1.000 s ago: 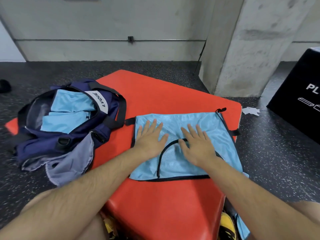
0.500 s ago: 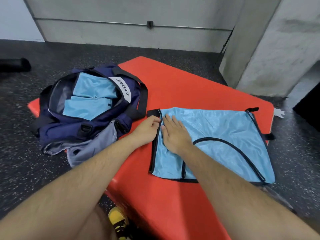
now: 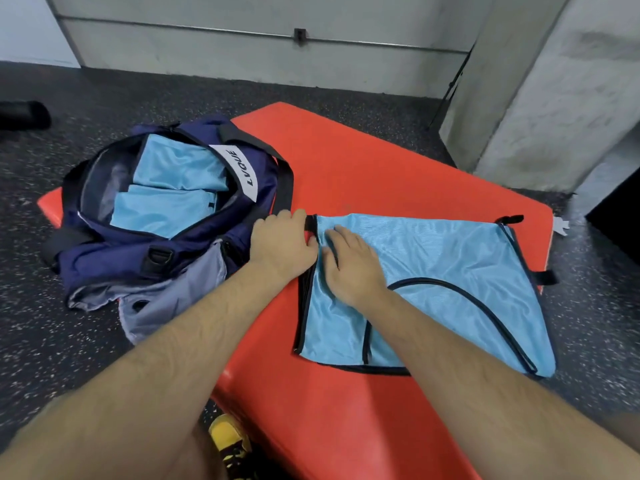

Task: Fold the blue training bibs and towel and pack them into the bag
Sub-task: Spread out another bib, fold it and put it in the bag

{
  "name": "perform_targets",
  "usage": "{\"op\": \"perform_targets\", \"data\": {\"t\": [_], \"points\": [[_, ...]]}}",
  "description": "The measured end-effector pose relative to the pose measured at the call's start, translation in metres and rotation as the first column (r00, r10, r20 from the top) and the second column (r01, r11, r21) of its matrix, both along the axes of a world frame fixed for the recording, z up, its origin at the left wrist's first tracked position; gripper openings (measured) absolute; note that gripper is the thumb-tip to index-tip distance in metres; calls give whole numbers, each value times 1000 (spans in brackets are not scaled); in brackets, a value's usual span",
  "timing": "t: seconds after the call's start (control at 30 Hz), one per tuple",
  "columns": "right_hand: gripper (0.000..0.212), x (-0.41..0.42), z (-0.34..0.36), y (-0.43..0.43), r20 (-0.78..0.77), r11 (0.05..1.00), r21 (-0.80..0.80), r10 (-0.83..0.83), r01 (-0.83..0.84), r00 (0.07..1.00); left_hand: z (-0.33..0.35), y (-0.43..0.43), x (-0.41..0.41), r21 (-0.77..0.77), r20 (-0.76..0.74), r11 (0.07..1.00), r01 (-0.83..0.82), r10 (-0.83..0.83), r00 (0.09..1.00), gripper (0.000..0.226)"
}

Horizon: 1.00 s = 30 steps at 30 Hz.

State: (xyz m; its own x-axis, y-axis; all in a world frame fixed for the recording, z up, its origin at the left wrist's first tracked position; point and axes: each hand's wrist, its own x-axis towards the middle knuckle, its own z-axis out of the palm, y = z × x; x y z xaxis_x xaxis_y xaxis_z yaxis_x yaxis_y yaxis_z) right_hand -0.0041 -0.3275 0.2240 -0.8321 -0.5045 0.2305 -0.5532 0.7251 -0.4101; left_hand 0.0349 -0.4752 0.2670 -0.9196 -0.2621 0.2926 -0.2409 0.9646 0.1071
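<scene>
A light blue training bib (image 3: 433,271) with black trim lies flat on the red mat (image 3: 363,161). My left hand (image 3: 282,240) pinches the bib's far left corner by its black edge. My right hand (image 3: 349,263) rests flat on the bib just beside it, fingers spread. The navy bag (image 3: 166,244) stands open to the left of the bib, with folded light blue bibs (image 3: 173,192) inside it. A grey cloth (image 3: 166,296) spills out under the bag's near side.
A concrete pillar (image 3: 540,84) rises behind the mat on the right, and a black box (image 3: 620,216) stands at the right edge. A dark object (image 3: 24,114) lies on the speckled floor at far left. A yellow shoe (image 3: 230,445) shows below.
Both hands moved from the bib's middle to its left edge. My left hand took hold of the far left corner, and the view shifted left.
</scene>
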Motion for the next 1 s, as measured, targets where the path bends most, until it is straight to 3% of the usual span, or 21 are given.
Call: {"op": "perform_targets", "data": {"t": [0.07, 0.17, 0.37, 0.63, 0.83, 1.0], "points": [[45, -9, 4, -3, -96, 999, -19, -51, 50, 994, 3, -1, -6, -58, -49, 998, -7, 4, 999, 27], [55, -23, 2, -9, -112, 998, 21, -49, 52, 992, 1, 1, -16, -36, -22, 999, -15, 14, 1000, 29], [53, -32, -13, -9, 4, 991, 132, -21, 20, 1000, -2, -6, -38, 134, 130, 990, -38, 21, 991, 32], [56, -30, -9, -8, 67, 992, 127, -6, -2, 998, 0, -2, -47, 393, 100, 919, -31, -9, 995, 40], [57, -29, -9, -7, 57, 990, 139, -6, -2, 998, -8, -9, -51, 300, 150, 954, -4, -44, 988, 24], [62, -28, -7, -6, 59, 991, 129, 10, -18, 998, -6, -13, -60, 276, -32, 960, -48, 59, 998, 20]]}}
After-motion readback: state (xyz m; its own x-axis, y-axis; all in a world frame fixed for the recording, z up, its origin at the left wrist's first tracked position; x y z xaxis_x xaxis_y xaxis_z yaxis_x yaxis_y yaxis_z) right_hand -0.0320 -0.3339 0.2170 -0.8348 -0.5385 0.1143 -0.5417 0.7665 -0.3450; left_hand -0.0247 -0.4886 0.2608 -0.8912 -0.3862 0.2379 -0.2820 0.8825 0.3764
